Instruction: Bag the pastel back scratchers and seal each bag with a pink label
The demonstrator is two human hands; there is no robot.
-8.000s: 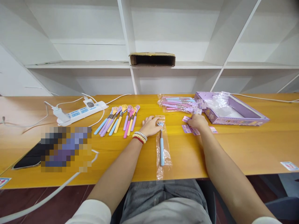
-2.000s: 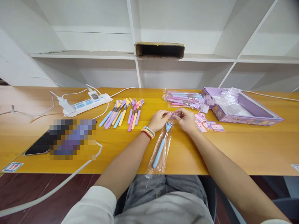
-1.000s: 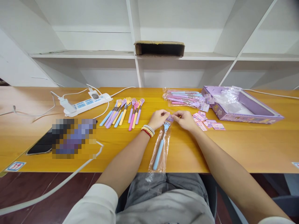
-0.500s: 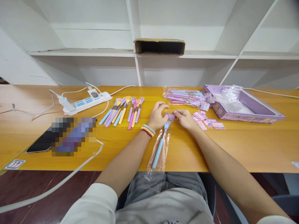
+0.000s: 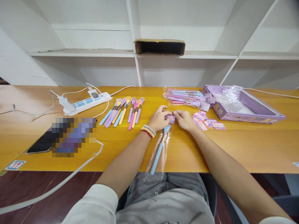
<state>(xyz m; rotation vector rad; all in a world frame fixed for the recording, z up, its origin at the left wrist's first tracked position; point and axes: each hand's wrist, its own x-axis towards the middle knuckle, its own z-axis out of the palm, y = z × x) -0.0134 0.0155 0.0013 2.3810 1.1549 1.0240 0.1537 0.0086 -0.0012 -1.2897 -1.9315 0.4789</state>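
A light-blue back scratcher [image 5: 157,158] with a small hand-shaped head lies inside a clear plastic bag [image 5: 165,155], its handle end reaching the table's front edge. At the bag's top sits a small purple card [image 5: 171,119], partly covered by my fingers. My left hand [image 5: 161,119], with beaded bracelets at the wrist, has its fingers bent around the bag's top end beside the card. With thumb and finger pinched, my right hand [image 5: 184,119] grips the other side of the bag's top.
Loose coloured back scratchers [image 5: 123,110] lie left of my hands, near a power strip [image 5: 87,102]. Behind are bagged scratchers [image 5: 184,97]; to the right lie small cards [image 5: 205,119] and a purple box [image 5: 252,116] holding clear plastic. A phone [image 5: 42,140] rests at left.
The bagged scratcher has slid slightly toward me, its handle end now at the table edge. My left fingers have shifted right, closer to my right hand, over the card.
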